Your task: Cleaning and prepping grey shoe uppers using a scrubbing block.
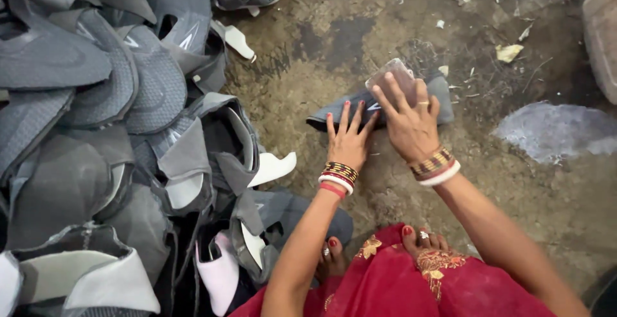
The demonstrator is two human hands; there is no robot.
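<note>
Left hand (348, 139) flat on grey shoe upper (443, 102), right hand (411, 124) gripping clear block (393, 76).

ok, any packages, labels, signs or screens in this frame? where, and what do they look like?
No packages, signs or screens.
Closest to a label: a small white emblem mark on the grey shoe upper under the left hand.
Similar white marks on grey uppers in the pile at left.

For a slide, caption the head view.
Left hand flattens a grey shoe upper while right hand presses a clear block.
</note>
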